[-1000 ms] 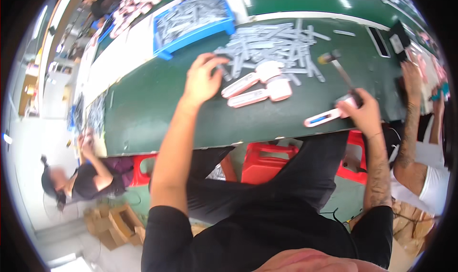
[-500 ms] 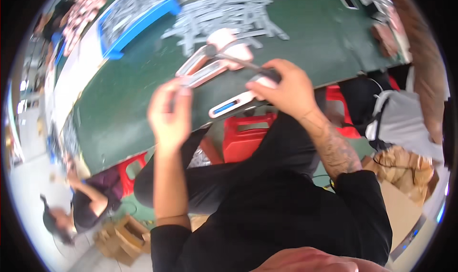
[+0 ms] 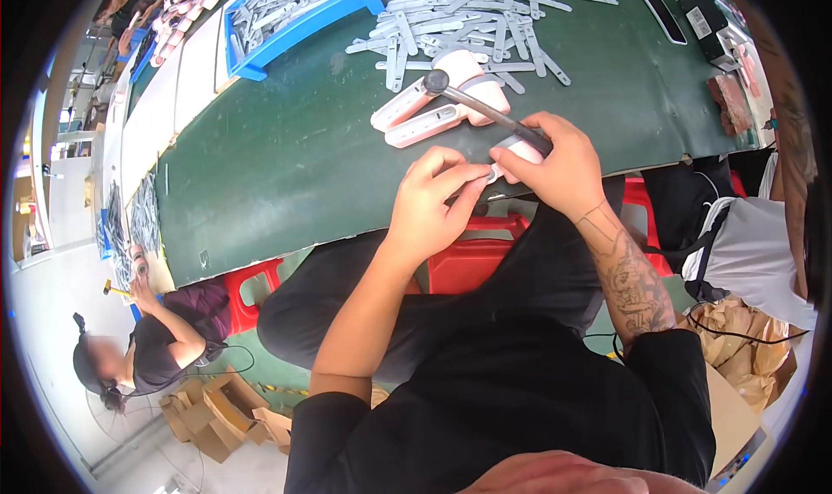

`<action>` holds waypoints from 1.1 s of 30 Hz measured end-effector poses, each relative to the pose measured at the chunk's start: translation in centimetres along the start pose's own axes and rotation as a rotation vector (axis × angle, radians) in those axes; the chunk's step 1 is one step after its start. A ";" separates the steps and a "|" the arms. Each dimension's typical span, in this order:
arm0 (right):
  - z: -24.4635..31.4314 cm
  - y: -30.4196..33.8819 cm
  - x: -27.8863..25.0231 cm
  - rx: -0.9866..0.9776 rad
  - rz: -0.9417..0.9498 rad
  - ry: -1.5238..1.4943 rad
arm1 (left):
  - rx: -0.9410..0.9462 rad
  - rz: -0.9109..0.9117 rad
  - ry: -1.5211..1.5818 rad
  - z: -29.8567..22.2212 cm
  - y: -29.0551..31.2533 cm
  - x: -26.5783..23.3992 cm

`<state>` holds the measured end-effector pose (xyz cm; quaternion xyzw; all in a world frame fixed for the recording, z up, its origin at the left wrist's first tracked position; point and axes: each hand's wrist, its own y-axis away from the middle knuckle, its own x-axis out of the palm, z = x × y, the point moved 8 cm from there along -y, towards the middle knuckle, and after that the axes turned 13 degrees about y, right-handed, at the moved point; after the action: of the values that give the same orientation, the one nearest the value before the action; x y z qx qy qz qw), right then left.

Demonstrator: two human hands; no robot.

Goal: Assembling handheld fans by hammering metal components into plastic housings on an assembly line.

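My right hand (image 3: 559,165) is closed round the dark handle of a hammer (image 3: 485,109), whose rounded head points up and left. Under the same hand's fingers is a pink plastic housing (image 3: 522,152) at the table's near edge. Thumb and fingers of my left hand (image 3: 438,195) pinch a small light grey piece (image 3: 495,173) against that housing, and the fingers hide most of it. Just beyond lie two more pink handle-shaped housings (image 3: 425,126), with grey strips along their handles. A loose pile of grey plastic strips (image 3: 451,26) spreads behind them.
A blue tray (image 3: 253,68) full of grey strips stands far left on the green table (image 3: 277,165). At the far right are a phone (image 3: 663,17), a black box (image 3: 706,26) and a brick (image 3: 730,106). Another person (image 3: 156,355) sits at left; red stools (image 3: 472,264) stand below.
My left hand has moved right to meet the pink housing by my right hand. The blue-slotted handle seen earlier is now covered by my hands. The view has shifted; the hammer stays in my right hand.
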<state>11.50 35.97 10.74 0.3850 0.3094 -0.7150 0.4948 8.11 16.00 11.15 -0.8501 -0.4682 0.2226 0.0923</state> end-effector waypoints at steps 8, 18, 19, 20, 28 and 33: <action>-0.1 -0.2 -0.1 -0.033 -0.022 0.010 | -0.056 -0.018 0.050 1.0 0.3 0.3; -2.1 6.8 -5.4 -0.154 0.087 -0.143 | -0.042 -0.081 0.092 0.9 0.0 -0.1; -2.0 7.4 -5.8 -0.158 0.092 -0.145 | -0.042 -0.061 0.089 0.9 0.0 -0.2; -1.9 7.8 -5.9 -0.144 0.127 -0.094 | -0.044 -0.065 0.085 1.0 0.1 -0.4; -1.3 9.2 -6.2 -0.197 0.069 0.041 | -0.023 -0.084 0.077 1.2 0.4 -0.2; -1.4 9.0 -7.4 -0.095 0.066 0.001 | -0.045 -0.091 0.075 1.2 0.8 -0.2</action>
<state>21.97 37.73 15.86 0.3715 0.3305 -0.6825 0.5357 8.06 15.38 9.82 -0.8375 -0.5077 0.1754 0.1005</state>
